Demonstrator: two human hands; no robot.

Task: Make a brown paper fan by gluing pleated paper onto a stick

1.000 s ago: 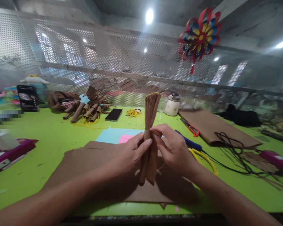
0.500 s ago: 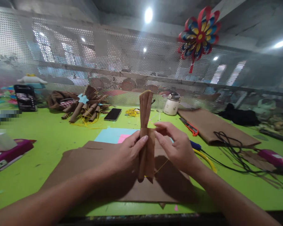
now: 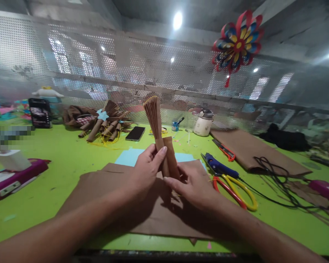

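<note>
A pleated brown paper bundle stands upright between my hands, fanned at the top and tilted a little to the left. My left hand is closed round its lower part, thumb and fingers pinching it. Lower down, my right hand holds the base of the bundle with curled fingers. Both hands hover over a flat brown paper sheet on the green table.
Scissors with yellow and red handles lie to the right, with black cords and another brown sheet beyond. Finished brown rolls, a phone, a white jar sit at the back. A pink device lies left.
The bundle has tilted left and dropped lower. My right hand has moved down from its middle to its base. The yellow thread no longer shows at the bundle.
</note>
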